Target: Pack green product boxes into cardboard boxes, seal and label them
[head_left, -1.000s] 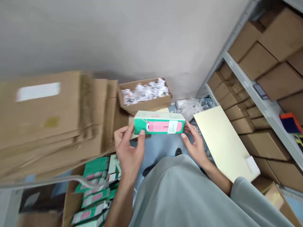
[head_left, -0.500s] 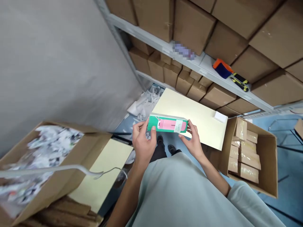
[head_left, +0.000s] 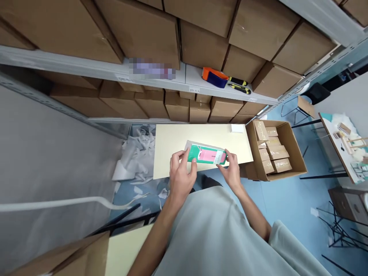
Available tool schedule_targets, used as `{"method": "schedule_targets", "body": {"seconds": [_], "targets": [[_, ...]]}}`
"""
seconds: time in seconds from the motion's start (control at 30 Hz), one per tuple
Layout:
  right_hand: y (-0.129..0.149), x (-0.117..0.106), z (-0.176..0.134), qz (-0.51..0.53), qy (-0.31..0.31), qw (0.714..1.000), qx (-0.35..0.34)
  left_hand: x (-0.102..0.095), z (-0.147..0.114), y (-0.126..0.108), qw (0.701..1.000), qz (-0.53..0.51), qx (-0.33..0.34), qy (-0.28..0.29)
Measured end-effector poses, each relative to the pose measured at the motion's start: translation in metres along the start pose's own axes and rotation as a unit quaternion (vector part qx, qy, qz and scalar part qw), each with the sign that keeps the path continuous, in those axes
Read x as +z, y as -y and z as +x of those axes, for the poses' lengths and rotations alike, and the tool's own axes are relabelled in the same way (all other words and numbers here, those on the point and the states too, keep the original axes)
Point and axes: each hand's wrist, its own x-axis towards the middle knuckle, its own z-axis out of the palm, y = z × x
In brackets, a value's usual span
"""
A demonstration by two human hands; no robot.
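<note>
Between my two hands is a slim green product box (head_left: 207, 154) with a pink bottle-shaped picture and a pale label near its right end. My left hand (head_left: 182, 172) grips its left end, thumb on the front face. Fingers of my right hand (head_left: 230, 170) close on the right end, with the thumb at the lower edge. The box is held over the near part of a cream tabletop (head_left: 172, 140), tilted slightly down to the right. A small white box (head_left: 237, 128) lies at the table's far right corner.
Right of the table stands an open carton (head_left: 299, 161) with several taped brown boxes. Shelving (head_left: 207, 90) behind holds cartons, an orange-and-blue tape roll (head_left: 215, 77) and yellow-black cutters (head_left: 239, 88). Paper scraps (head_left: 135, 153) litter the floor at left. A white cable (head_left: 86, 202) crosses the lower left.
My view has swung to the right, so the scrap-filled carton at left has mostly left the picture. Held in both hands, the green box is now over the cream tabletop.
</note>
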Motion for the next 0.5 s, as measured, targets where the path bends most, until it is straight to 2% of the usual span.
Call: {"method": "schedule_targets", "body": {"seconds": [0.17,0.33,0.43,0.5], "targets": [[-0.019,0.012,-0.001,-0.001,0.012,0.999,0.043,0.026,0.018,0.006,0.999,-0.004,0.023,0.036],[-0.051,0.024,0.019,0.104,0.058,0.986,0.115,0.055,0.042,0.011,0.997,-0.030,0.006,0.066],[-0.077,0.032,0.041,0.225,0.133,0.949,0.178,0.076,0.059,0.016,0.995,-0.047,-0.010,0.090],[-0.091,0.036,0.055,0.314,0.202,0.901,0.221,0.091,0.072,0.019,0.993,-0.059,-0.031,0.101]]}}
